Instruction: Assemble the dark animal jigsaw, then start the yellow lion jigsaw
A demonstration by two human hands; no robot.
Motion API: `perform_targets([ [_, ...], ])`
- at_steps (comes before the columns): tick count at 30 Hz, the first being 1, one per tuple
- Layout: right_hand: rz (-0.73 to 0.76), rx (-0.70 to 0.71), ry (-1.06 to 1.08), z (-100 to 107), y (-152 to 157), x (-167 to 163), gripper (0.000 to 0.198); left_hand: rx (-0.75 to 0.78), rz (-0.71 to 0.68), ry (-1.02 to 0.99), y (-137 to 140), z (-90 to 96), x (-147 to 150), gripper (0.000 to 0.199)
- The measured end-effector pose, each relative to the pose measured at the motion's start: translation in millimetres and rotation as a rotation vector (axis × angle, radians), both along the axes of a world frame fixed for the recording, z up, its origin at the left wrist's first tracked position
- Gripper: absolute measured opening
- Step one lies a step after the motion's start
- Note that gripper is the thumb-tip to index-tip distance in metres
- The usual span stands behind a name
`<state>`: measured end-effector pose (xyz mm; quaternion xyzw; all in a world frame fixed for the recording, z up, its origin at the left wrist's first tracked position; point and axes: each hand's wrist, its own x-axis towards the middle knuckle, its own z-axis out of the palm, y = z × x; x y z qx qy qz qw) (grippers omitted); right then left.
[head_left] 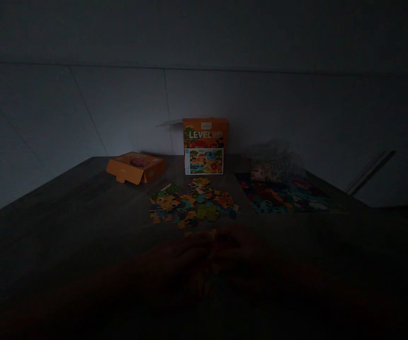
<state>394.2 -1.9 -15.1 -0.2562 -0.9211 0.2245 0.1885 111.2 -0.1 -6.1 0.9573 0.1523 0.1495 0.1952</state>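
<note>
The picture is very dark, and my hands show only as dim shapes near the table's front. My left hand [178, 257] and my right hand [241, 255] meet in the middle, fingers bent inward around faintly coloured puzzle pieces; their outlines are hard to make out. Just beyond the fingertips lies a loose heap of puzzle pieces [207, 211] in yellow, green, blue and orange. Behind the heap, a small picture card [204, 162] with a white border leans against an upright orange box [205, 126] marked "LEVEL UP!".
An orange box lid or tray [136, 166] with an open flap lies at the back left. On the right are a dark, colourful picture sheet [289, 196] and a clear plastic bag [276, 163]. A pale wall [125, 104] stands behind the grey table [72, 203].
</note>
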Motion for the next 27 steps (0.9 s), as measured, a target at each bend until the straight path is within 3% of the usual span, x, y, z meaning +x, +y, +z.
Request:
perform_targets([
  [3,-0.014,0.015,-0.012,2.9,0.2,0.1,0.048,-0.006,0.001,-0.023,1.1,-1.2,-0.3,0.083],
  [9,0.095,0.022,0.006,7.3,1.8,0.3,0.051,0.104,-0.049,-0.069,1.4,-4.7,-1.2,0.082],
  [15,0.145,0.019,0.004,7.4,0.5,-0.5,0.041,0.223,-0.057,-0.085,-0.4,-0.3,1.5,0.044],
  [22,0.197,0.010,0.017,17.4,-3.3,-4.8,0.039,0.270,-0.121,-0.084,1.8,-0.7,0.7,0.036],
  [27,0.218,0.044,0.052,13.2,-2.0,-4.7,0.036,0.309,-0.152,-0.124,4.1,-2.6,2.1,0.025],
])
